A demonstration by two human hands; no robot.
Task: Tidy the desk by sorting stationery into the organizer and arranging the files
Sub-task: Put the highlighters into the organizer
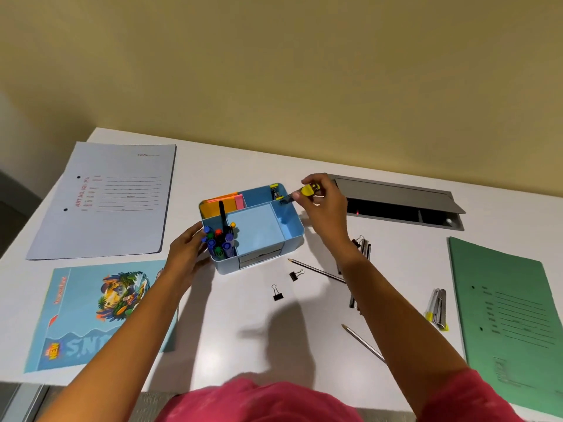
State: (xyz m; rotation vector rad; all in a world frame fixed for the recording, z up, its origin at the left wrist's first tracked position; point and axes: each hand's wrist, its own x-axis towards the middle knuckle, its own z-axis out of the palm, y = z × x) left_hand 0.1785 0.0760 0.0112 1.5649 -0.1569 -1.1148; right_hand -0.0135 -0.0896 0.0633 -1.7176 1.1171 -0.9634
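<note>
At mid-table (243, 318), the blue organizer (292, 236) is steadied by the left hand (185, 251); markers (219, 239) and sticky notes (222, 202) are held inside, while a yellow stapler (309, 190) is gripped over its rear compartment by the right hand (323, 199).

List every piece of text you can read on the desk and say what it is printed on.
"ART NO. 1011 P.L.", last characters uncertain: red print on the grey file.
"File No.", faint: top of the same file.
"NEW": badge on the blue illustrated book.
"S.N...": large letters on that book, the rest hidden by the arm.
Green file: form lines too blurred to read.
</note>
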